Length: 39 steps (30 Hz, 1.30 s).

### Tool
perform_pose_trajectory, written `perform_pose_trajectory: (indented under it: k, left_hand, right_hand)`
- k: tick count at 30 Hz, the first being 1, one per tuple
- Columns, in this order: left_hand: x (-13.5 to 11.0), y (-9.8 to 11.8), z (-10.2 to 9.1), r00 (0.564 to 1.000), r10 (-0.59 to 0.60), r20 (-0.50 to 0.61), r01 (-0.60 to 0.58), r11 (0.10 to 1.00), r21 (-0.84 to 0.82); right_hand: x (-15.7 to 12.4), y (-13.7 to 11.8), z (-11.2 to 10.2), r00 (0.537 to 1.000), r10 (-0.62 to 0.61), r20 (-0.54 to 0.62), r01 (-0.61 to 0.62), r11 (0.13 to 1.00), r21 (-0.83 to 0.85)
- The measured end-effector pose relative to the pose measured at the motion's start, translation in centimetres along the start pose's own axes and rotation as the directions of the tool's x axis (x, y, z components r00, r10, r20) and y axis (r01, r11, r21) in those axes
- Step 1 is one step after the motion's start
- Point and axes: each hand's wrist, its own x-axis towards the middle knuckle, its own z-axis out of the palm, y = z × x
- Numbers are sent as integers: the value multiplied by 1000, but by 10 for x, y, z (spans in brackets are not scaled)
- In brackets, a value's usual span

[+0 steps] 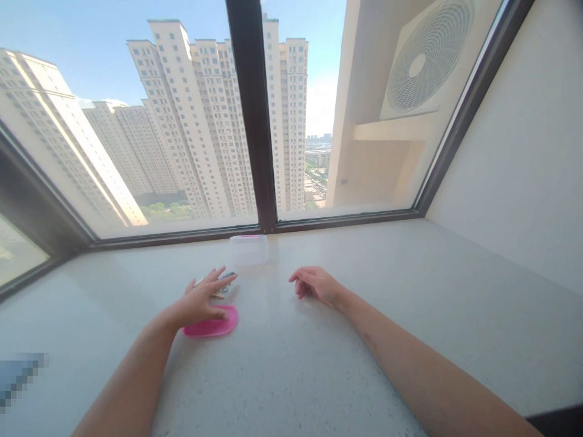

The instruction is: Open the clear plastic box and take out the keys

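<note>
My left hand [204, 301] is held over the left side of the pale windowsill, fingers stretched and spread. Its thumb is over a pink oval lid or shallow tray [208, 330], partly covered by the hand; whether they touch, I cannot tell. Just beyond, several small items [224, 291], some dark and some whitish, lie partly hidden beneath the fingers, too small to name. Farther right, my right hand [317, 285] is low over the sill with its fingers curled in and the index finger somewhat forward. Nothing shows in it.
A whitish translucent box [249, 250] with a pink strip on top stands against the window frame [268, 227]. The speckled sill [291, 370] spans the front. A white wall [523, 170] bounds the right side. A blurred bluish object [18, 373] lies at the left edge.
</note>
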Motion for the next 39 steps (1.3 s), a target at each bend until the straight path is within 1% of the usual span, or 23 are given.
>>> perform_pose_trajectory:
  k: [3, 5, 7, 13, 19, 29, 34, 39]
  left_hand:
    - [4, 0, 1, 989, 89, -121, -99, 992, -79]
    - [7, 1, 3, 974, 111, -196, -137, 983, -121]
    - [8, 4, 4, 968, 114, -223, -148, 979, -142]
    - [10, 6, 8, 982, 117, -146, -144, 971, -189]
    - [12, 2, 11, 986, 85, -144, -116, 970, -216]
    - [8, 2, 8, 973, 135, -188, -171, 966, -193]
    - [8, 2, 9, 970, 134, -204, -172, 968, -184]
    - [6, 7, 6, 976, 127, -179, -166, 961, -223]
  right_hand:
    - [2, 2, 0, 1000, -1, 5, 1, 1000, -4]
    - [3, 3, 1, 1000, 4, 5, -4, 1000, -7]
    - [3, 3, 1, 1000, 7, 7, -7, 1000, -2]
    - [1, 0, 3, 1000, -1, 17, 1, 999, 36]
    - [2, -2, 4, 1000, 12, 25, -12, 1000, 27]
    - [4, -1, 3, 999, 35, 22, -36, 999, 37]
    - [3, -2, 3, 999, 32, 25, -33, 999, 38]
    - [2, -2, 1, 999, 37, 24, -38, 998, 40]
